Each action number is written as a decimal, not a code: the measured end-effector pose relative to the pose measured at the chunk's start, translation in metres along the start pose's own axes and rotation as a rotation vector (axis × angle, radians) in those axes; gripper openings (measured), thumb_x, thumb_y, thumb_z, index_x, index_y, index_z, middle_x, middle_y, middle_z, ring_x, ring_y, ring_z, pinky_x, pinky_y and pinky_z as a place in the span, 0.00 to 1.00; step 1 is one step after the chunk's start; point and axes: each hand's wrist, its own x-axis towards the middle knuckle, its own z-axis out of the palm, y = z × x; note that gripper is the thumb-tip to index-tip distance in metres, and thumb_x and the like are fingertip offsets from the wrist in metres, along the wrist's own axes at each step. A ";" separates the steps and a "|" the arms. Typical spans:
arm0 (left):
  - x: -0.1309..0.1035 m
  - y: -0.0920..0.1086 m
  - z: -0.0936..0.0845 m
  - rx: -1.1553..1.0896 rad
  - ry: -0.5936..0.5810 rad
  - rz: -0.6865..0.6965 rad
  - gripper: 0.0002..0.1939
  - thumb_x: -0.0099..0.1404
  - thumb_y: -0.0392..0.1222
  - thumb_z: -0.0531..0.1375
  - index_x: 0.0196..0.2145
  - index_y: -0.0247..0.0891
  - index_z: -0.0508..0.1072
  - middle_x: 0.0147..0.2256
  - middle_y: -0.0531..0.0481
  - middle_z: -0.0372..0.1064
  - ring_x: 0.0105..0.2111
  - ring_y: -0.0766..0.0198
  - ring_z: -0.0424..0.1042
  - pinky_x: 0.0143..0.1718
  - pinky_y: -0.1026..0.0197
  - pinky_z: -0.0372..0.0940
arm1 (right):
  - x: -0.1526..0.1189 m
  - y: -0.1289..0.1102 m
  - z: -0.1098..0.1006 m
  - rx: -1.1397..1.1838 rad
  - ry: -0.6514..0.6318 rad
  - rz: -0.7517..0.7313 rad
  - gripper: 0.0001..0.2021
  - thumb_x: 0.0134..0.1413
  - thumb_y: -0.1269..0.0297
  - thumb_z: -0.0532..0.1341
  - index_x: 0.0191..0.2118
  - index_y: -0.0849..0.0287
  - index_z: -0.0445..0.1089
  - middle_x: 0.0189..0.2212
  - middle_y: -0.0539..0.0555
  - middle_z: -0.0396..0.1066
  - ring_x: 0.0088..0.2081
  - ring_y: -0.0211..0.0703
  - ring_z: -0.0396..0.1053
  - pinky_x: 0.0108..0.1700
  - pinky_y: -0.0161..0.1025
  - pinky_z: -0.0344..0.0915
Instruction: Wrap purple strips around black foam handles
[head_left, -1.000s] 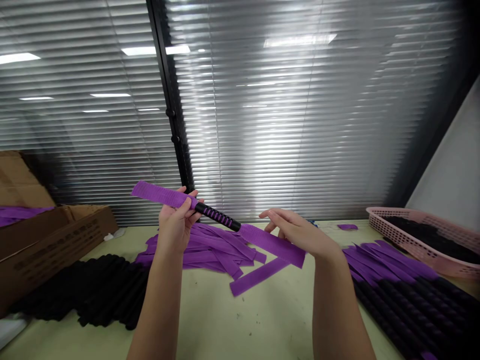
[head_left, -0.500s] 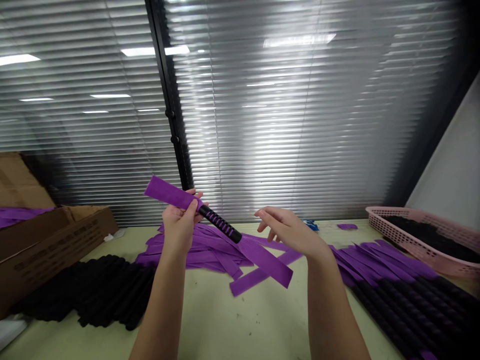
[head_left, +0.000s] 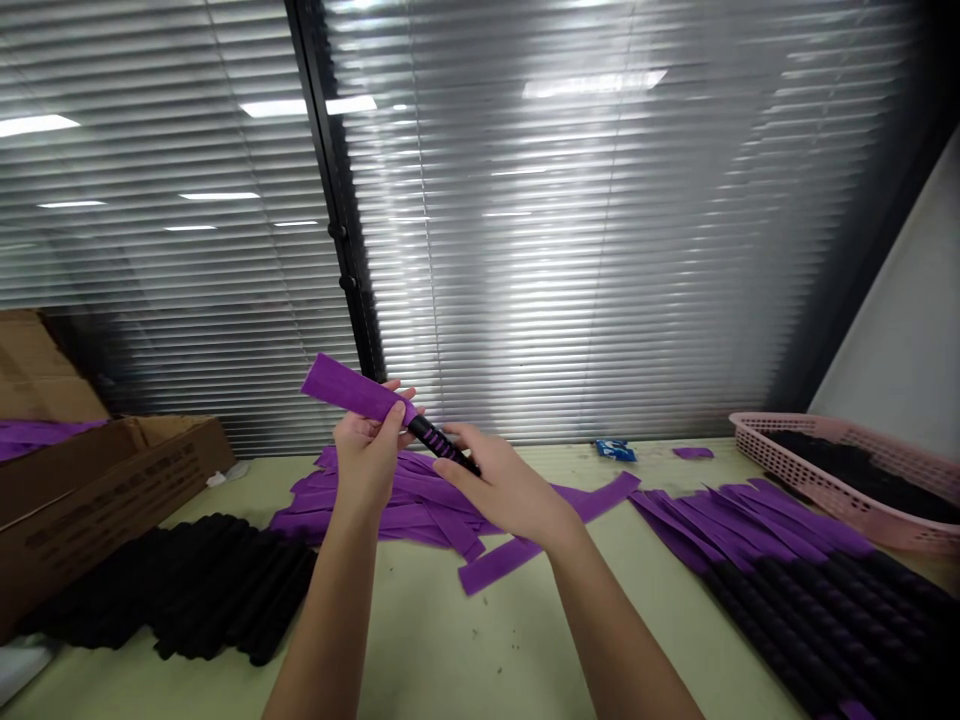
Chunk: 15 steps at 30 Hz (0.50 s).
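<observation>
A black slotted tube [head_left: 433,437] with purple showing through its slots is held up, slanting down to the right. A flat purple strip [head_left: 346,386] sticks out of its upper left end. My left hand [head_left: 366,455] pinches the strip with the thumb on top, right beside the tube's end. My right hand [head_left: 514,490] is closed around the tube's lower end, thumb below and fingers above, and covers it. Under both hands lies a heap of loose purple strips [head_left: 420,505]. One loose strip [head_left: 499,566] lies at the heap's front.
Black tubes [head_left: 217,590] are piled on the table [head_left: 450,660] at left, by a cardboard box [head_left: 135,480]. At right lie several black tubes with purple ends [head_left: 810,590]. A pink basket [head_left: 847,490] holds black pieces. A blue packet [head_left: 615,450] sits at the back.
My right hand has moved left from open air and closed on the tube's lower end. The tube and my left hand have shifted slightly right.
</observation>
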 end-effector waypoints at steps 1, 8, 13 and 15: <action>-0.001 0.000 0.000 0.005 -0.009 -0.001 0.23 0.54 0.45 0.67 0.47 0.34 0.72 0.44 0.39 0.75 0.37 0.56 0.77 0.35 0.56 0.75 | 0.002 0.000 0.004 -0.020 0.003 -0.015 0.19 0.65 0.50 0.51 0.57 0.51 0.61 0.39 0.54 0.71 0.34 0.43 0.68 0.31 0.36 0.59; -0.001 -0.001 -0.004 0.086 -0.009 0.035 0.21 0.56 0.45 0.66 0.46 0.34 0.73 0.43 0.39 0.76 0.36 0.56 0.77 0.34 0.55 0.75 | 0.008 0.003 0.017 -0.193 0.029 -0.072 0.17 0.67 0.61 0.51 0.59 0.50 0.56 0.37 0.53 0.71 0.31 0.44 0.67 0.27 0.35 0.54; -0.001 -0.004 -0.003 0.080 0.009 0.062 0.20 0.57 0.45 0.65 0.46 0.34 0.72 0.41 0.39 0.76 0.34 0.57 0.77 0.34 0.55 0.74 | 0.008 0.004 0.017 -0.211 0.045 -0.091 0.18 0.67 0.61 0.50 0.60 0.50 0.55 0.40 0.54 0.72 0.35 0.45 0.68 0.29 0.35 0.57; -0.001 -0.005 -0.002 0.079 0.013 0.066 0.20 0.57 0.45 0.65 0.46 0.34 0.72 0.41 0.39 0.76 0.34 0.57 0.77 0.34 0.55 0.74 | 0.008 0.004 0.018 -0.221 0.048 -0.091 0.18 0.67 0.61 0.50 0.60 0.50 0.54 0.40 0.53 0.71 0.35 0.45 0.69 0.30 0.35 0.57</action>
